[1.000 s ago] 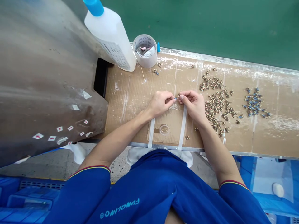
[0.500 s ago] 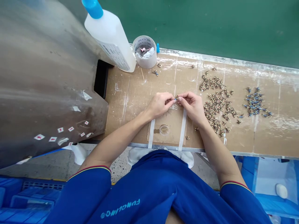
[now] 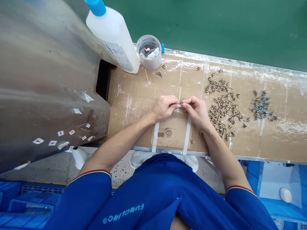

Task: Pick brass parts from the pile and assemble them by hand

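A small metal part (image 3: 181,103) is pinched between the fingertips of the left hand (image 3: 164,108) and the right hand (image 3: 196,111), which are closed and almost touching; most of the part is hidden by the fingers, so its shape cannot be made out. Brass parts (image 3: 219,108) are heaped just right of the right hand, with blue-tipped parts (image 3: 261,107) farther right, too small to be told apart. The bench is covered with scuffed cardboard (image 3: 134,105), held by tape strips (image 3: 187,134), and a small round clear dish (image 3: 168,133) lies below the hands. A white plastic bottle (image 3: 112,35) and a tape roll (image 3: 149,52) stand well beyond them. The bench's metal front edge (image 3: 168,149) runs just beyond the forearms, and a green panel (image 3: 227,25) rises behind the back edge.
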The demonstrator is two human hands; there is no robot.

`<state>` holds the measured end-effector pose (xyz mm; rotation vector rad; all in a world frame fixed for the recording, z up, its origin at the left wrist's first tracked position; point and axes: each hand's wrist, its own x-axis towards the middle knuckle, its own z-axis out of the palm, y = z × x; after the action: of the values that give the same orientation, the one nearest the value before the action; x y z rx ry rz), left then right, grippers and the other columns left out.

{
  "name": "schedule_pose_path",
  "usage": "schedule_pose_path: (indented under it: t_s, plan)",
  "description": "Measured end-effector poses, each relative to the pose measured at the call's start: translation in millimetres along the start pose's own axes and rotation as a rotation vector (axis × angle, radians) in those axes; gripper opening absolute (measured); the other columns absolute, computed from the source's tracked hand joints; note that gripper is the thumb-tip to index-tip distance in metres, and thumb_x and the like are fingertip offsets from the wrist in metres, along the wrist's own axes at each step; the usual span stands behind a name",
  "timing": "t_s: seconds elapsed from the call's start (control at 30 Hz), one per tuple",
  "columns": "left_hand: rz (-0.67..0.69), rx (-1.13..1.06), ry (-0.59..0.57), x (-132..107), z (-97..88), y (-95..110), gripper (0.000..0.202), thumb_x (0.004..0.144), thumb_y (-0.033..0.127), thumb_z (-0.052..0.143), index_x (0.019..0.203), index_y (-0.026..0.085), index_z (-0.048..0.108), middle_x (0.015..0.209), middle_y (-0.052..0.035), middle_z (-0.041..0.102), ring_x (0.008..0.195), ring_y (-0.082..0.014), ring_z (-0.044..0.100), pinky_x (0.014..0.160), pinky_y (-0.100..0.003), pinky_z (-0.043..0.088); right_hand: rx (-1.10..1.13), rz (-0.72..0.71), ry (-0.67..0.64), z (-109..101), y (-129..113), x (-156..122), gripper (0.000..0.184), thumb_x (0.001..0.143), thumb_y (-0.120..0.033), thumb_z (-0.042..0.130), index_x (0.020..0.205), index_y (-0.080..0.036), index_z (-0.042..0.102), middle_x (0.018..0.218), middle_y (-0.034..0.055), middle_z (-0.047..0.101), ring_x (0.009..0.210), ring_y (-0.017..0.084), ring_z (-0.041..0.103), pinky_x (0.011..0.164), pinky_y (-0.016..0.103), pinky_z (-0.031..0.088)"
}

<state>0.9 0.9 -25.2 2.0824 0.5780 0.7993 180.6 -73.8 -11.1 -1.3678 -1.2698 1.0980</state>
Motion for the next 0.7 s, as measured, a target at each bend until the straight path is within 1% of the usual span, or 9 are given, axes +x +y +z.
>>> schedule_pose_path:
  t_s: [0.13,0.23,0.37,0.57,0.7]
  plan:
    - [-0.024,0.055,-0.056,-1.6,0.4,-0.1,0.025,0.094,0.023,0.057,0.071,0.016,0.062,0.069,-0.0017,0.061,0.064,-0.0136,0.055,0.065,-0.027,0.043,-0.04,0.019,-0.028,-1.5,2.5,0.1,0.036,0.087,-0.054,0.079,0.08,-0.021,0.065,0.077,0.0015,0.067,0.07,0.015,0.061,0.069,0.031,0.053]
    - [-0.036,0.037,-0.048,-1.2,0.7,3.6,0.023,0.095,0.022,0.057,0.072,0.016,0.061,0.069,-0.0013,0.061,0.065,-0.0134,0.054,0.067,-0.027,0.043,-0.005,0.037,-0.028,-1.5,3.3,0.7,0.037,0.084,-0.054,0.081,0.078,-0.022,0.065,0.076,0.0008,0.067,0.068,0.014,0.06,0.066,0.03,0.052]
    - [-0.074,0.033,-0.028,0.6,-0.8,7.1,0.027,0.097,0.023,0.056,0.071,0.016,0.059,0.07,-0.0017,0.061,0.066,-0.0132,0.055,0.068,-0.026,0.045,0.07,0.069,-0.001,-1.2,0.8,1.7,0.04,0.082,-0.059,0.082,0.082,-0.022,0.067,0.077,0.0009,0.069,0.069,0.014,0.062,0.069,0.031,0.056]
    - [-0.079,-0.006,-0.059,2.2,-5.2,4.7,0.026,0.099,0.028,0.057,0.078,0.015,0.065,0.073,-0.0023,0.064,0.066,-0.0123,0.054,0.068,-0.026,0.045,0.126,0.15,-0.032,-4.8,-5.4,4.4,0.042,0.08,-0.061,0.083,0.088,-0.022,0.07,0.075,0.0007,0.071,0.069,0.014,0.064,0.07,0.032,0.058]
    - [-0.096,0.001,-0.079,2.4,-4.8,2.4,0.026,0.097,0.028,0.058,0.076,0.015,0.065,0.072,-0.0019,0.064,0.065,-0.0121,0.053,0.066,-0.025,0.042,0.132,0.155,-0.046,-4.8,-5.0,5.2,0.043,0.075,-0.06,0.086,0.08,-0.021,0.069,0.073,0.0008,0.071,0.065,0.013,0.061,0.067,0.03,0.056]
